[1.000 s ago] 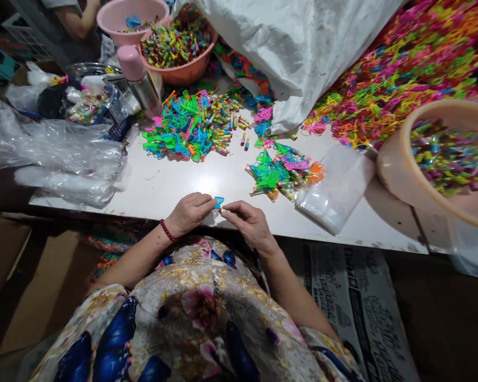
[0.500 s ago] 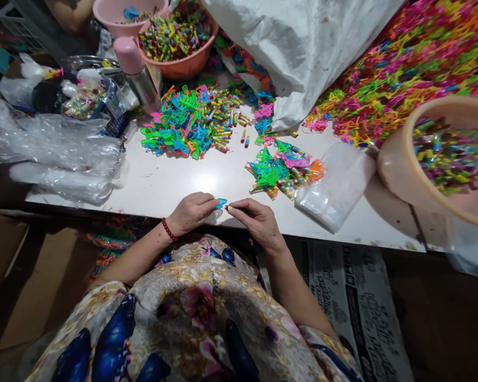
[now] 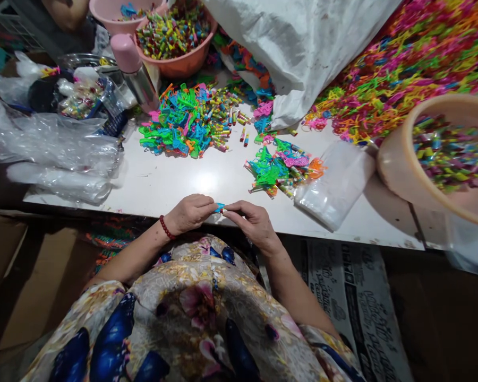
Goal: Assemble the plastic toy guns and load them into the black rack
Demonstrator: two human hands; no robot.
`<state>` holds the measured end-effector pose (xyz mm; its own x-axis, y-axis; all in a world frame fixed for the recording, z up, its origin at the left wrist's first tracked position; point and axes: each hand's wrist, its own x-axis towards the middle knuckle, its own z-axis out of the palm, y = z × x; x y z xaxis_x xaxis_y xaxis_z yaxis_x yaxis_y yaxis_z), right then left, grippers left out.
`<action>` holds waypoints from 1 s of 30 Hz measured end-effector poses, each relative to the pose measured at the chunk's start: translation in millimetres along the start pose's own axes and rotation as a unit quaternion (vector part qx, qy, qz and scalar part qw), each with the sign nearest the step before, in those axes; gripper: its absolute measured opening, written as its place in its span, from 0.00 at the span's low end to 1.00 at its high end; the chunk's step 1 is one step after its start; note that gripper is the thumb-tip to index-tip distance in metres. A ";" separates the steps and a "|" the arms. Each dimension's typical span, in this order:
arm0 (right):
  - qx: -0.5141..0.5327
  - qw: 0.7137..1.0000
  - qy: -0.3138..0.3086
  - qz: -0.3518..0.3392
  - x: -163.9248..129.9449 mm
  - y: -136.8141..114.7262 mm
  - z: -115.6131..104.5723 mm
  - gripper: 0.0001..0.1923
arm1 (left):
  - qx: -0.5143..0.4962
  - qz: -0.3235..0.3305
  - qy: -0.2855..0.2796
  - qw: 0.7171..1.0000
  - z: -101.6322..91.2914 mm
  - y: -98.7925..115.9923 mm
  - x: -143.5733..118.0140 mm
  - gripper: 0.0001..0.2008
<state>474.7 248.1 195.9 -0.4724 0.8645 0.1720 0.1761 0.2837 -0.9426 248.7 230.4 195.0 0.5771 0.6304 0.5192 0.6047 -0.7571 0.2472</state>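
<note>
Head: hands (image 3: 191, 214) over table edge (image 3: 290, 229)

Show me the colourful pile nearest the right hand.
The small pile beside the clear bag, just beyond the right hand; the bigger pile by the flask and the huge upper-right heap lie farther off.

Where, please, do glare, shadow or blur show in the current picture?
Head view: glare whitens the table just beyond the left hand; head view: shadow darkens the tabletop beside the tub at right; head view: the colourful heap at upper right looks smeared.
</note>
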 end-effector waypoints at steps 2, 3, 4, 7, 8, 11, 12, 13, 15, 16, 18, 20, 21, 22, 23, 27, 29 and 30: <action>-0.024 1.000 -0.004 -0.014 1.4 0.4 1.9 0.09 | 0.005 0.000 -0.005 1.000 1.6 -0.3 -0.4 0.11; -0.036 0.999 -0.008 -0.021 2.2 0.9 2.0 0.09 | 0.005 -0.001 -0.012 1.000 3.2 -0.1 0.2 0.11; -0.047 0.998 -0.014 -0.027 3.1 1.8 1.0 0.09 | 0.000 -0.005 -0.019 1.000 5.1 -0.1 1.5 0.11; -0.075 0.997 0.001 -0.032 5.7 8.0 -14.0 0.10 | -0.049 -0.049 -0.007 0.998 11.3 -3.5 7.5 0.10; -0.086 0.996 0.030 -0.026 6.8 11.4 -23.5 0.10 | -0.070 -0.085 0.018 0.994 13.0 -7.2 9.7 0.12; -0.168 0.966 0.194 -0.014 14.1 23.8 -58.1 0.13 | -0.091 -0.242 0.132 0.957 13.7 -28.9 15.2 0.13; -0.216 0.944 0.250 -0.020 18.6 27.8 -67.6 0.14 | -0.077 -0.296 0.167 0.937 12.3 -39.4 17.0 0.12; -0.266 0.918 0.291 -0.033 24.5 31.5 -74.0 0.16 | -0.054 -0.340 0.193 0.919 10.1 -51.0 19.2 0.12; -0.336 0.888 0.306 -0.066 40.9 37.1 -74.3 0.17 | 0.018 -0.382 0.201 0.902 4.2 -74.6 25.4 0.12; -0.349 0.890 0.281 -0.081 51.7 39.1 -67.9 0.17 | 0.061 -0.383 0.179 0.904 1.3 -85.5 29.4 0.13; -0.349 0.912 0.192 -0.099 78.2 42.4 -45.8 0.15 | 0.144 -0.366 0.094 0.915 -2.6 -103.2 38.3 0.15; -0.362 0.922 0.110 -0.085 109.2 45.8 -19.6 0.15 | 0.204 -0.359 0.004 0.911 -3.3 -114.7 45.4 0.14; -0.377 0.920 0.082 -0.066 125.0 47.7 -7.8 0.15 | 0.225 -0.362 -0.026 0.904 -2.7 -118.4 47.3 0.14; -0.395 0.916 0.058 -0.043 140.0 49.6 2.1 0.15 | 0.240 -0.366 -0.047 0.898 -1.8 -121.2 47.9 0.14; -0.414 0.909 0.043 -0.019 153.6 51.6 10.1 0.15 | 0.249 -0.367 -0.064 0.894 -1.1 -123.6 47.0 0.14; -0.475 0.878 0.022 0.055 186.7 58.3 26.1 0.16 | 0.224 -0.311 -0.108 0.917 -5.6 -132.6 31.9 0.13; -0.482 0.873 0.026 0.069 190.1 60.1 28.9 0.18 | 0.191 -0.274 -0.078 0.939 -12.1 -135.9 21.2 0.13; -0.469 0.880 0.037 0.074 189.3 60.7 29.7 0.18 | 0.172 -0.262 -0.041 0.949 -15.7 -136.1 16.2 0.14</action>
<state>370.3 416.7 162.8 -0.3331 0.9355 0.1175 0.8819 0.3532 -0.3123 167.2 341.0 182.6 0.1800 0.9266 0.3301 0.9556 -0.2444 0.1649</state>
